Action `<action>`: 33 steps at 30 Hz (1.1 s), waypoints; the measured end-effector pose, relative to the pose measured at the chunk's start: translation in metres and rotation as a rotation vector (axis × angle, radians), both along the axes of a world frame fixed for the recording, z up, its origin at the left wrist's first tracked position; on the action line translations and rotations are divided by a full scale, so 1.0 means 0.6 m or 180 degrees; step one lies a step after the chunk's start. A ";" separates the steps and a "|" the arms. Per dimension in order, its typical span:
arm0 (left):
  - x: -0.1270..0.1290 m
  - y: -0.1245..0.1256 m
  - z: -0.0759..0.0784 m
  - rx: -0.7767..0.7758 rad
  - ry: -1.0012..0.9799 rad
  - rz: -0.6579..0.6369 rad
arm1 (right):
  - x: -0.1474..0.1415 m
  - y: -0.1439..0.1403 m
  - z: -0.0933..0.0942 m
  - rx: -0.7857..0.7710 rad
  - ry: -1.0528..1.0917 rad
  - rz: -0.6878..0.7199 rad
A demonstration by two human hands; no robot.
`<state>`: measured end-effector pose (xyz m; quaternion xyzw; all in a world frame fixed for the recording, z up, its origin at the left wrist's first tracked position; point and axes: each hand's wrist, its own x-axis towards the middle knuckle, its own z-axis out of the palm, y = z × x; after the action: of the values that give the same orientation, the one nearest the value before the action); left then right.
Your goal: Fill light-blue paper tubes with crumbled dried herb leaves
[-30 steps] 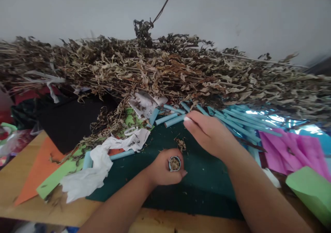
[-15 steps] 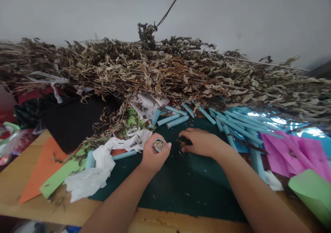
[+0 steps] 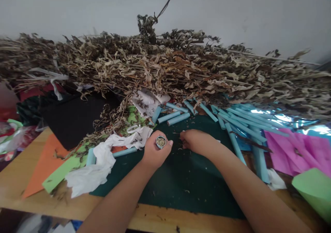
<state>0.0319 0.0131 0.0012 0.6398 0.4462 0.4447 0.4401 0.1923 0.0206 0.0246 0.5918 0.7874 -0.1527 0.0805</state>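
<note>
Left hand [image 3: 155, 153]: I see fingers clamped around a leaf-filled tube [image 3: 160, 142].
Right hand [image 3: 198, 142]: over the green mat [image 3: 186, 184]; fingers' grip, I can't tell.

A pale-blue tube [image 3: 157, 145] — dry leaf bits [image 3: 161, 142] inside — sits mouth-up in the left hand [image 3: 155, 152].

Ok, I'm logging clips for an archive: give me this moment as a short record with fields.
Left hand: grips a light-blue paper tube, open end showing dry leaf bits
Right hand: bunched low over the dark green flat sheet; grasp hidden
Far side: long heap of dry brown leafy stems
Right side: loose light-blue paper tubes, creased pink paper
Left side: crumpled white tissue-like paper
</note>
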 end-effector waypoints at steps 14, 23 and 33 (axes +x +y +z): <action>-0.002 0.003 -0.007 0.0019 -0.0114 -0.0033 | -0.012 0.011 -0.040 0.0676 0.1361 0.0165; -0.007 0.006 -0.013 0.0112 -0.0133 -0.0160 | -0.010 -0.011 -0.053 0.0916 0.1018 0.0589; -0.005 0.008 -0.015 -0.0020 -0.0213 -0.0124 | 0.006 -0.036 -0.035 0.0959 0.0525 0.0825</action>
<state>0.0290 0.0182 -0.0076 0.6318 0.4201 0.4558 0.4654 0.1961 -0.0011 0.0036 0.4764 0.8747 -0.0696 -0.0546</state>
